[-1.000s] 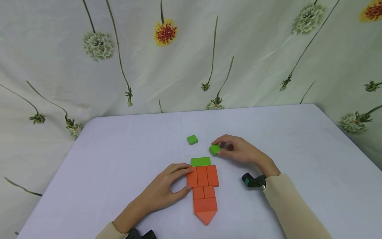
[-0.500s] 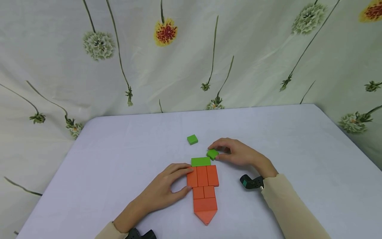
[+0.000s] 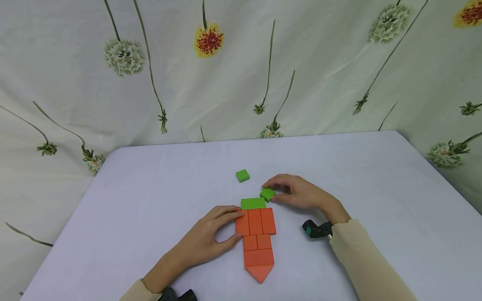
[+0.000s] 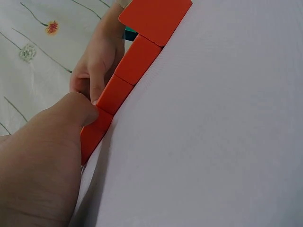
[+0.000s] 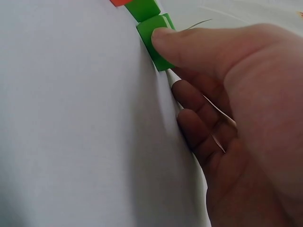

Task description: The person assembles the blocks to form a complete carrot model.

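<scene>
My right hand (image 3: 301, 193) pinches a small green square block (image 3: 267, 194) between thumb and fingers. In the right wrist view the thumb presses on this block's near side, and another green block sits right at its far corner. That neighbour is a long green block (image 3: 253, 203) lying across the top of a figure of flat orange blocks (image 3: 255, 221). The figure narrows below and ends in a triangular tip (image 3: 260, 274). My left hand (image 3: 211, 234) rests at the figure's left side, with thumb and fingertips touching the leftmost upright orange block (image 3: 242, 225).
A second green square block (image 3: 242, 175) lies alone behind the figure. Everything lies on a white-covered table (image 3: 169, 179), with a flower-printed cloth (image 3: 237, 96) hanging behind it. Black devices sit at both wrists.
My right hand has brought the green square block a little nearer and leftward, to the right corner of the long green block. The left hand and the orange blocks have stayed still.
</scene>
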Demonstrator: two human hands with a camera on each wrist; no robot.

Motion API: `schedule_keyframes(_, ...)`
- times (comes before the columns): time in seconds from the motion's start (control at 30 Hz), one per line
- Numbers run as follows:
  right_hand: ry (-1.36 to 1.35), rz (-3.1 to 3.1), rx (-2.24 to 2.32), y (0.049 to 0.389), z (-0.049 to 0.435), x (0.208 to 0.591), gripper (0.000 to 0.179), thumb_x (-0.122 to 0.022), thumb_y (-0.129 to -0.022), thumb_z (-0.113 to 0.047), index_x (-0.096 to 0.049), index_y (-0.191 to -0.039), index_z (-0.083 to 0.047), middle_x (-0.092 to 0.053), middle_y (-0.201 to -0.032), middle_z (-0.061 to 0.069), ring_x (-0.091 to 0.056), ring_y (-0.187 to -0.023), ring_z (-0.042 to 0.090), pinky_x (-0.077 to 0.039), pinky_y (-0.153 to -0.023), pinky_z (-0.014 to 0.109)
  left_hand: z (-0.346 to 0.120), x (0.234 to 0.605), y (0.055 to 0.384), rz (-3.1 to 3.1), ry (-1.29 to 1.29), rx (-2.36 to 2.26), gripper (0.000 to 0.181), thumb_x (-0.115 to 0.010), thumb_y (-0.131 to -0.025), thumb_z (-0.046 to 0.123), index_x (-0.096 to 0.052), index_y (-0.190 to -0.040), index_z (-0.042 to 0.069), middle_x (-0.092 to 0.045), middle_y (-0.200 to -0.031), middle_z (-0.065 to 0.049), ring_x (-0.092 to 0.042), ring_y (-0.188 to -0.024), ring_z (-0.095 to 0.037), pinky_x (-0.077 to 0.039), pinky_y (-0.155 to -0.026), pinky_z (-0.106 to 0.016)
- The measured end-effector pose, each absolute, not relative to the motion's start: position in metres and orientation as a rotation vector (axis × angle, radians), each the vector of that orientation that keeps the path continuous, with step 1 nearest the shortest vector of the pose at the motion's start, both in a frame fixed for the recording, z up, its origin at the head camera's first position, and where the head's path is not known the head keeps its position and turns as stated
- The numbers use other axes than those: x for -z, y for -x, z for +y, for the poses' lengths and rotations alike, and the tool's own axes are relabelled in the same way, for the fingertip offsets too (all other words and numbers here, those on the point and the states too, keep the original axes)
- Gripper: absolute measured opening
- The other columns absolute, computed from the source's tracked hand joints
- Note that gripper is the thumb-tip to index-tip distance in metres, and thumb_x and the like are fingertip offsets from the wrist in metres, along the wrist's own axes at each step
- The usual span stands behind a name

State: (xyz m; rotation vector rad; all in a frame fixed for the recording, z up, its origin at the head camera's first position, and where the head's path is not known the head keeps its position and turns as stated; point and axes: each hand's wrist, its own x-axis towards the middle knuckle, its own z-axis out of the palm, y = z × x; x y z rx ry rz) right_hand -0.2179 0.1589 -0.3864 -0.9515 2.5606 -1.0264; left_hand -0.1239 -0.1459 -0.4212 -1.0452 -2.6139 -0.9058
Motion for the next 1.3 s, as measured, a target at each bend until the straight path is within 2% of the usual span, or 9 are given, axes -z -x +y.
schedule_keyframes(0.4,0.927,2.567,1.024,0.218,0.159,0.386,0.041,-0.073,-0.096,-0.018,-0.067,-0.136,-0.021,-0.066,-0.126,-0.005,-0.058,-0.110,0.016,-0.051,-0.097,0.038,-0.147,0.420,0.124,-2.598,1.051,0.903,0.051,-0.078,-0.092,0.030,-0.064,-0.140,0.018,-0.058,-0.142,0.005,-0.055,-0.132,-0.014,-0.052,-0.107,-0.039)
schedule_keyframes(0.6,0.929,2.571,1.087,0.220,0.157,0.385,0.036,-0.070,-0.098,-0.022,-0.067,-0.134,-0.020,-0.067,-0.118,-0.006,-0.058,-0.105,0.015,-0.051,-0.092,0.036,-0.148,0.419,0.124,-2.596,1.051,0.914,0.052,-0.079,-0.092,0.030,-0.064,-0.140,0.018,-0.059,-0.142,0.005,-0.055,-0.132,-0.014,-0.052,-0.107,-0.039)
schedule_keyframes(0.83,0.915,2.620,1.189,0.221,0.151,0.384,0.034,-0.066,-0.101,-0.017,-0.066,-0.135,-0.012,-0.069,-0.128,0.002,-0.062,-0.108,0.017,-0.054,-0.093,0.038,-0.147,0.420,0.123,-2.595,1.067,0.911,0.051,-0.078,-0.093,0.031,-0.064,-0.140,0.017,-0.059,-0.142,0.003,-0.055,-0.132,-0.013,-0.052,-0.107,-0.039)
schedule_keyframes(1.03,0.900,2.705,1.170,0.230,0.138,0.379,0.034,-0.066,-0.100,-0.014,-0.066,-0.133,-0.007,-0.070,-0.127,0.009,-0.063,-0.108,0.022,-0.056,-0.092,0.040,-0.146,0.421,0.123,-2.607,1.062,0.929,0.052,-0.078,-0.092,0.031,-0.064,-0.140,0.019,-0.059,-0.142,0.005,-0.054,-0.132,-0.012,-0.052,-0.107,-0.038)
schedule_keyframes(1.3,0.921,2.704,1.038,0.247,0.114,0.367,0.039,-0.064,-0.102,-0.016,-0.061,-0.139,-0.006,-0.067,-0.135,0.009,-0.063,-0.112,0.025,-0.056,-0.090,0.038,-0.147,0.421,0.124,-2.597,1.066,0.915,0.052,-0.078,-0.092,0.030,-0.063,-0.141,0.019,-0.059,-0.142,0.005,-0.055,-0.132,-0.013,-0.052,-0.107,-0.039)
